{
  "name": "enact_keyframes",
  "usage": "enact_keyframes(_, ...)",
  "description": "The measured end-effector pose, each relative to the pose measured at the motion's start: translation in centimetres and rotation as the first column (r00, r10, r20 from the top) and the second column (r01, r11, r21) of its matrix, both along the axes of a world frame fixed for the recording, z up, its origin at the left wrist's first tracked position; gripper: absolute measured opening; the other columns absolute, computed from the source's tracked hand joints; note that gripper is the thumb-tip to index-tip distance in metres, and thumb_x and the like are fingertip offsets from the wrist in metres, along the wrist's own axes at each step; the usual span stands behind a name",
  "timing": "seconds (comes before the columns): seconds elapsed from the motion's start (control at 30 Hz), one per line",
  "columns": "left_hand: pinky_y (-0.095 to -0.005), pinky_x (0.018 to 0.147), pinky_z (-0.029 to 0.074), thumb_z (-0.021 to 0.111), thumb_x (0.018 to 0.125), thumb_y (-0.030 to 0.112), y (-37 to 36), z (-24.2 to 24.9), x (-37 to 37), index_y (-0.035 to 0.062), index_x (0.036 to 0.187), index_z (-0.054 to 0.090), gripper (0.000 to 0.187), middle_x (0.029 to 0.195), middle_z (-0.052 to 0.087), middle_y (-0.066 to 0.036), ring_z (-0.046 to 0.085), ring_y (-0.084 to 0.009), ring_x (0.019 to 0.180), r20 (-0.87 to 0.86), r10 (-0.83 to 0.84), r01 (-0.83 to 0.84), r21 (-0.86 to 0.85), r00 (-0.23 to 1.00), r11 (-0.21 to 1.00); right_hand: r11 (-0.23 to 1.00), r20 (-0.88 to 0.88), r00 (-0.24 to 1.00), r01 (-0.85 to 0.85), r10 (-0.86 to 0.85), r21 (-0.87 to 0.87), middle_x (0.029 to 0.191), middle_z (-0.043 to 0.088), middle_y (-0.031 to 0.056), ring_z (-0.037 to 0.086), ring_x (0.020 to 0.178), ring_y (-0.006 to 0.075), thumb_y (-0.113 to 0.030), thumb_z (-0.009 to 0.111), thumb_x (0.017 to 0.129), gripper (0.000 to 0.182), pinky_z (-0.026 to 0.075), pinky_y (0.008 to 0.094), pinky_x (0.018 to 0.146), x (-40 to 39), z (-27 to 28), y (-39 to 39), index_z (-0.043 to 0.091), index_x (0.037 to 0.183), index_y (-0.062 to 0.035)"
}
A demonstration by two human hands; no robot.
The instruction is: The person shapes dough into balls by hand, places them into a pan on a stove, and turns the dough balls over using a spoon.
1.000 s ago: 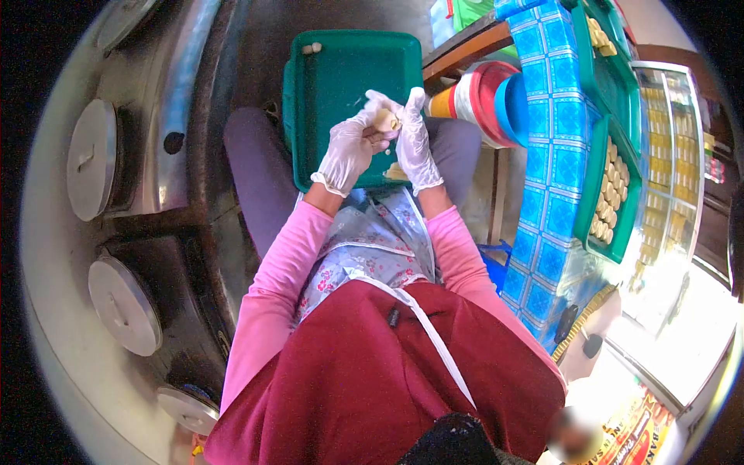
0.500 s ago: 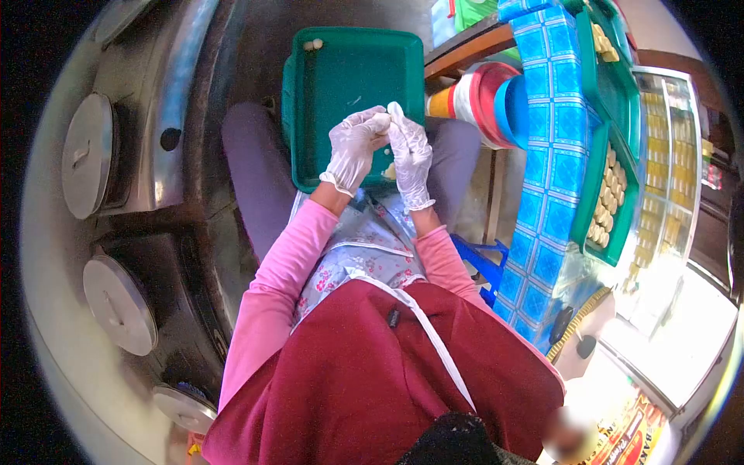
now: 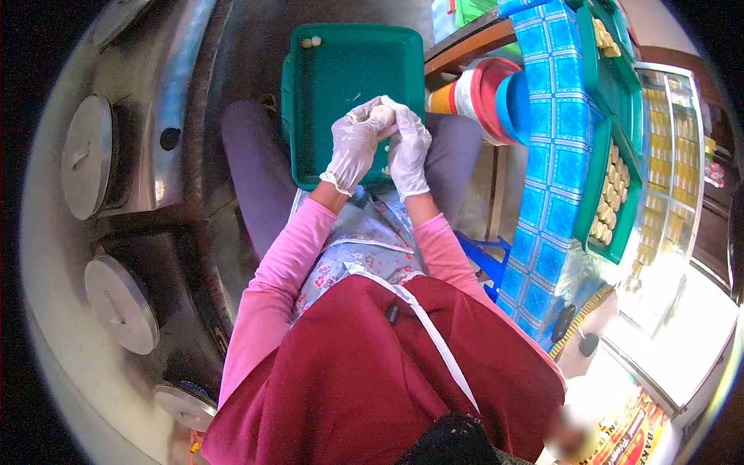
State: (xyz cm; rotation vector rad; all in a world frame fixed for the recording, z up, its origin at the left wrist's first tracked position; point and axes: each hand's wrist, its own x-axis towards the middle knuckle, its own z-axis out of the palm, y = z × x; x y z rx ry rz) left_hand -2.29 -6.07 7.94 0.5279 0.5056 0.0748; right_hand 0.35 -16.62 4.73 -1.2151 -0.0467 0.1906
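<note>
Both my hands wear thin clear gloves and meet over a green tray (image 3: 341, 70) resting on my lap. My left hand (image 3: 353, 147) and my right hand (image 3: 408, 147) are cupped together around a small pale lump of dough (image 3: 381, 115), pressing it between the fingers. Two small pale dough pieces (image 3: 311, 42) lie at the tray's far left corner. More pale dough shows on the tray just under my right hand, mostly hidden.
Round metal lids (image 3: 89, 155) sit on a steel counter at the left. A blue tiled table (image 3: 554, 139) at the right carries green trays (image 3: 612, 194) filled with several shaped pieces. Stacked coloured bowls (image 3: 488, 97) sit under it.
My hands, spread apart on the dough a second ago, have closed together around it, now a rounder lump. The view shifted slightly.
</note>
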Motion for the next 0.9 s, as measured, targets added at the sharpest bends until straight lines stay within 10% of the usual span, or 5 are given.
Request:
enact_keyframes(0.07, -0.0321, 0.084, 0.058, 0.066, 0.089, 0.001, 0.4, 0.4, 0.0, -0.0058, 0.114, 0.063, 0.027, 0.103, 0.069, -0.012, 0.069, -0.021, 0.092, 0.019, -0.022, 0.023, -0.037, 1.0, 0.999, 0.807, 0.481, 0.875, 0.243, 0.057, -0.538, 0.112, 0.069, 0.009, 0.06, 0.105, 0.0224, -0.02, 0.058, 0.098, 0.028, 0.045, 0.0349, 0.093, -0.8, 3.0, 0.3, 0.068, 0.119, -0.0041)
enact_keyframes(0.33, -0.0418, 0.099, 0.049, 0.055, 0.099, 0.039, 1.5, -0.9, 0.5, 0.0032, 0.13, 0.055, 0.048, 0.119, 0.064, -0.01, 0.062, -0.0255, 0.11, 0.285, -0.086, 0.2, -0.4, 0.955, 0.894, 0.725, 0.662, 0.704, 0.312, 0.257, -0.614, 0.125, 0.063, 0.0148, 0.052, 0.121, 0.0264, -0.031, 0.04, 0.105, 0.041, 0.037, 0.0378, 0.106, -1.0, 5.5, -0.2, 0.065, 0.123, -0.0031)
enact_keyframes(0.4, -0.0442, 0.103, 0.045, 0.048, 0.099, 0.05, 1.2, -1.0, 0.3, 0.0071, 0.135, 0.051, 0.056, 0.124, 0.062, -0.01, 0.059, -0.0266, 0.114, 0.24, -0.066, 0.19, -0.541, 0.969, 0.819, 0.885, 0.324, 0.874, -0.213, 0.362, -0.415, 0.144, 0.05, 0.0153, 0.045, 0.133, 0.0281, -0.05, 0.032, 0.104, 0.063, 0.032, 0.0395, 0.112, -1.9, 5.6, 0.3, 0.052, 0.138, -0.0011)
enact_keyframes(0.47, -0.0459, 0.107, 0.042, 0.042, 0.099, 0.058, -0.4, -1.6, 0.5, 0.0109, 0.139, 0.048, 0.063, 0.13, 0.059, -0.011, 0.056, -0.0274, 0.12, 0.137, -0.081, 0.138, -0.482, 0.987, 0.865, 0.984, 0.213, 0.964, -0.172, 0.16, 0.039, 0.153, 0.041, 0.0126, 0.042, 0.136, 0.0281, -0.06, 0.024, 0.102, 0.075, 0.029, 0.0411, 0.113, -1.9, 5.6, 2.8, 0.04, 0.147, -0.0019)
enact_keyframes(0.9, -0.042, 0.104, 0.046, 0.054, 0.1, 0.016, -0.8, -1.2, 0.3, -0.0038, 0.12, 0.059, 0.028, 0.127, 0.061, -0.017, 0.057, -0.0287, 0.119, 0.222, 0.099, 0.021, -0.481, 0.97, 0.877, 0.997, 0.218, 0.976, 0.034, -0.019, -0.067, 0.154, 0.038, 0.0163, 0.05, 0.13, 0.0267, -0.066, 0.026, 0.1, 0.082, 0.038, 0.0354, 0.102, 0.9, 5.6, 2.0, 0.029, 0.152, -0.0031)
